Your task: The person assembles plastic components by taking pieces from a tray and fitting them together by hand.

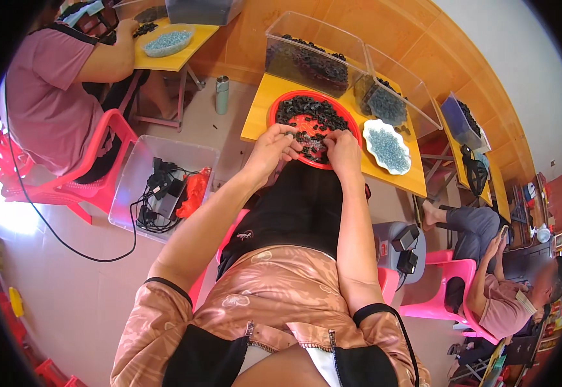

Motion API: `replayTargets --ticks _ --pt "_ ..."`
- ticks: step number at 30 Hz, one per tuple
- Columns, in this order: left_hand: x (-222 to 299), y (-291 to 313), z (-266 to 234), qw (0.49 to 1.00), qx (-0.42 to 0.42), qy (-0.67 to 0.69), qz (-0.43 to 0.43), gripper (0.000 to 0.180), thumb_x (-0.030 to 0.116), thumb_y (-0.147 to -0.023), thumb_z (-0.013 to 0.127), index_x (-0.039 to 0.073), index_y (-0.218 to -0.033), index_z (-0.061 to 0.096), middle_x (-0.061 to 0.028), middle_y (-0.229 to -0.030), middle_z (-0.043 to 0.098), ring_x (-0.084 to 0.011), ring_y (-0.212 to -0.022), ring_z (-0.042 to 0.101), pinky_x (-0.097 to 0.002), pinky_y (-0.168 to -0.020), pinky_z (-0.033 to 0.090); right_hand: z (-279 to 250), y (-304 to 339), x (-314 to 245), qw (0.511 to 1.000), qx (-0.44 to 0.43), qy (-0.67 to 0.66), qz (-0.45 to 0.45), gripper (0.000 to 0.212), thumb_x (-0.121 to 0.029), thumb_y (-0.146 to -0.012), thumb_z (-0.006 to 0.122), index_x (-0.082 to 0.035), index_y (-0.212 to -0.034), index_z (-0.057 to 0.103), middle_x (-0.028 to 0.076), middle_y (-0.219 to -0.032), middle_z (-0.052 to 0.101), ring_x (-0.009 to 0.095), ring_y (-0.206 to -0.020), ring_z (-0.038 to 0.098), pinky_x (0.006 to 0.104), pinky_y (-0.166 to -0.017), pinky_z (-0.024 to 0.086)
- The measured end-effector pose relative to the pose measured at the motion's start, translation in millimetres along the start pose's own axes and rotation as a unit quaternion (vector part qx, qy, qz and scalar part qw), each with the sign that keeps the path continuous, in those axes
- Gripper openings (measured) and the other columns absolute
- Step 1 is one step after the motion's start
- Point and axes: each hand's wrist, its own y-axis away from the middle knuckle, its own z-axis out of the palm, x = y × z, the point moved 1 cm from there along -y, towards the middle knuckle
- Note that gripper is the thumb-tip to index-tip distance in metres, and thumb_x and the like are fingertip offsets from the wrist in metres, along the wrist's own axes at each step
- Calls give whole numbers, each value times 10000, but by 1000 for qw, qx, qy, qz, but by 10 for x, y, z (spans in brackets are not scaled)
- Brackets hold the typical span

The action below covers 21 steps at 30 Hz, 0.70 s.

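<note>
A red round tray (272,119) sits at the near edge of the yellow table in front of me, with many small black parts (313,109) heaped toward its far side. Some small silvery pieces lie in its near part, between my hands. At the tray's near left rim, my left hand (273,149) is closed with curled fingers; anything in them is too small to name. My right hand (343,151) is over the near right rim, its fingers pinched together and pointing into the tray. Whatever they grip is hidden. Right of the tray, a white scalloped dish (405,169) holds many small silvery-blue pieces.
Clear bins (281,61) of black parts stand behind the tray. On the floor at left are a plastic box (123,193) with cables and a green bottle (221,97). One person (55,97) sits at another table at left; another (506,297) sits at right.
</note>
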Motion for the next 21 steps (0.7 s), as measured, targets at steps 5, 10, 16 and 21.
replayTargets --ticks 5,10,16,21 --pt "-16 -6 -21 1000 -16 -23 -1 199 146 -950 437 58 -1113 508 -48 -819 614 -94 -691 566 -191 -620 422 -149 -62 -50 987 -32 -137 82 135 -126 -824 610 -3 -859 652 124 -780 658 218 -707 635 319 -651 488" --pt "-8 18 9 999 -36 -31 1 180 132 -951 437 53 -1089 520 -41 -812 600 -90 -682 552 -184 -603 419 -229 -75 -100 854 -124 -485 144 121 -80 -870 569 5 -907 647 46 -767 656 72 -624 584 200 -580 452" --pt "36 27 96 998 -32 46 34 164 80 -934 466 37 -1070 545 -53 -895 606 -84 -708 557 -207 -635 448 -380 -52 -258 858 -146 -484 91 200 4 -797 626 21 -995 634 46 -801 657 71 -680 592 204 -603 465" --pt "24 13 20 993 -65 91 25 172 53 -896 536 46 -1067 560 -38 -896 621 -69 -734 566 -180 -683 468 -444 -38 -417 848 -161 -499 70 245 -4 -785 654 18 -1026 618 51 -880 661 89 -792 617 199 -699 483"
